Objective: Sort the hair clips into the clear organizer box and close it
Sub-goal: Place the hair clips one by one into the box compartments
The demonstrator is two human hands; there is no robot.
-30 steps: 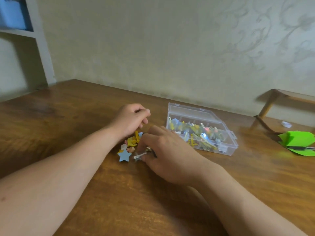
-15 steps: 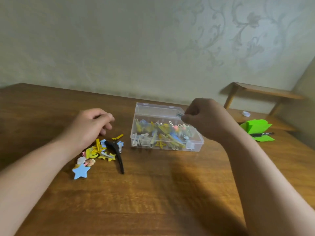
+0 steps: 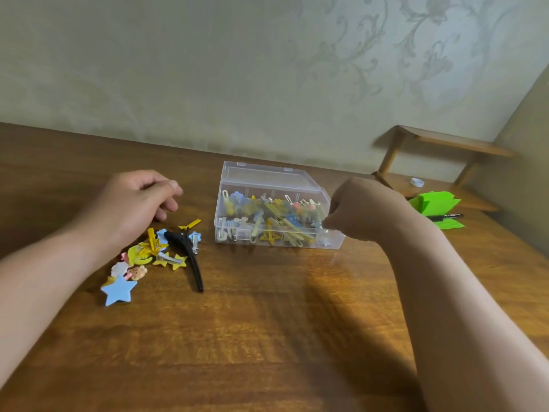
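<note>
The clear organizer box (image 3: 269,177) stands on the wooden table with its lid tilted up at the back, and several coloured hair clips lie in its compartments. A loose pile of hair clips (image 3: 154,251) lies to its left, with a blue star clip (image 3: 118,291) and a long black clip (image 3: 191,263) among them. My left hand (image 3: 130,203) rests above the pile, fingers loosely curled, nothing seen in it. My right hand (image 3: 365,209) is at the box's right front corner, fingertips pinching a small clip that is mostly hidden.
Green folded paper (image 3: 433,203) with a black marker (image 3: 445,216) on it lies at the right. A small wooden shelf (image 3: 445,141) stands in the back right corner with a white cap (image 3: 416,182) beneath it. The wall runs close behind the box.
My right hand left the pile with a clip, went over the box, then dropped to its right front corner. My left hand stayed by the pile. The view has turned right.
</note>
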